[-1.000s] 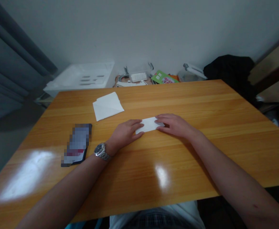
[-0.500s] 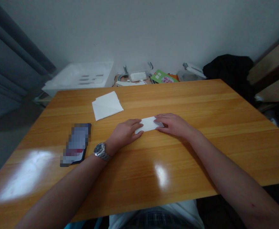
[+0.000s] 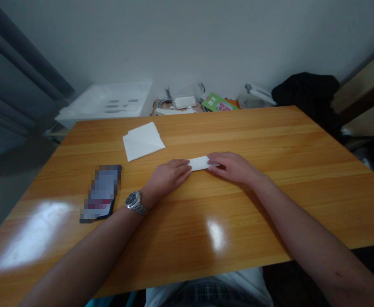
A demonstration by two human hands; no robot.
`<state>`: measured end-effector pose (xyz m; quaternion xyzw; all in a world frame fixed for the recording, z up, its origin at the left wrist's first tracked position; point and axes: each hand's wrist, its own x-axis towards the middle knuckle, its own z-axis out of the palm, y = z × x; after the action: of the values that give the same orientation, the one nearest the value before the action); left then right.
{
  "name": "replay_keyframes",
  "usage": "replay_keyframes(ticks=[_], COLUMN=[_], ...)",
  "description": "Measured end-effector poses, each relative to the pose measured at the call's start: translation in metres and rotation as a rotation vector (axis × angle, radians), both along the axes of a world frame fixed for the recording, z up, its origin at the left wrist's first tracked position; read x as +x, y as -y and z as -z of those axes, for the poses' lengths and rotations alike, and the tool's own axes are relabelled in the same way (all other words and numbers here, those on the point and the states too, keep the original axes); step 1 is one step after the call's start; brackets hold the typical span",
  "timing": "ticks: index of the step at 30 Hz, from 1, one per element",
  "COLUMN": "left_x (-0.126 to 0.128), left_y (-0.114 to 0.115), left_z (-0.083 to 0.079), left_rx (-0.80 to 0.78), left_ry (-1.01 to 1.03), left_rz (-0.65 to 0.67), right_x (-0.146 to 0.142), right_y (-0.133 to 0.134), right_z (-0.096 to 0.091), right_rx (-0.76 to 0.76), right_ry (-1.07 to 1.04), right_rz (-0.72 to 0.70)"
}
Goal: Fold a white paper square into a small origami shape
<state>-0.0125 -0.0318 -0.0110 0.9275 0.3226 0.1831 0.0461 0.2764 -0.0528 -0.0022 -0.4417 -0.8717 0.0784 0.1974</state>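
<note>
A narrow strip of folded white paper (image 3: 199, 163), perhaps a napkin, lies on the wooden table between my hands. At its left end, the fingers and thumb of my left hand (image 3: 170, 175) pinch the paper; a metal watch (image 3: 136, 202) is on that wrist. My right hand (image 3: 232, 165) grips the right end in the same way, thumb at the near edge and fingers at the far edge. Both ends of the strip are partly hidden under my fingers. Farther back and to the left lies a stack of white paper sheets (image 3: 144, 141), touched by neither hand.
A phone (image 3: 102, 192) with a blurred screen rests left of my left forearm. Beyond the table's far edge are a white foam box (image 3: 110, 100), a green packet (image 3: 219, 102) and assorted small items. A dark cloth heap (image 3: 305, 96) sits at the back right.
The paper between my hands has become narrower as its near edge folds toward the far one. My left thumb has moved away from me, closer to my fingers.
</note>
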Motion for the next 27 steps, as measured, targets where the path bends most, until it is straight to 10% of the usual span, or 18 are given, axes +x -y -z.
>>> replay_keyframes(ticks=[27], left_x=[0.001], left_y=[0.005], left_z=[-0.013], left_rx=[-0.167], left_ry=[0.332], left_rz=[-0.237], right_x=[-0.014], right_y=[-0.004], right_z=[0.017], right_rx=[-0.283], right_ry=[-0.711], right_rz=[0.205])
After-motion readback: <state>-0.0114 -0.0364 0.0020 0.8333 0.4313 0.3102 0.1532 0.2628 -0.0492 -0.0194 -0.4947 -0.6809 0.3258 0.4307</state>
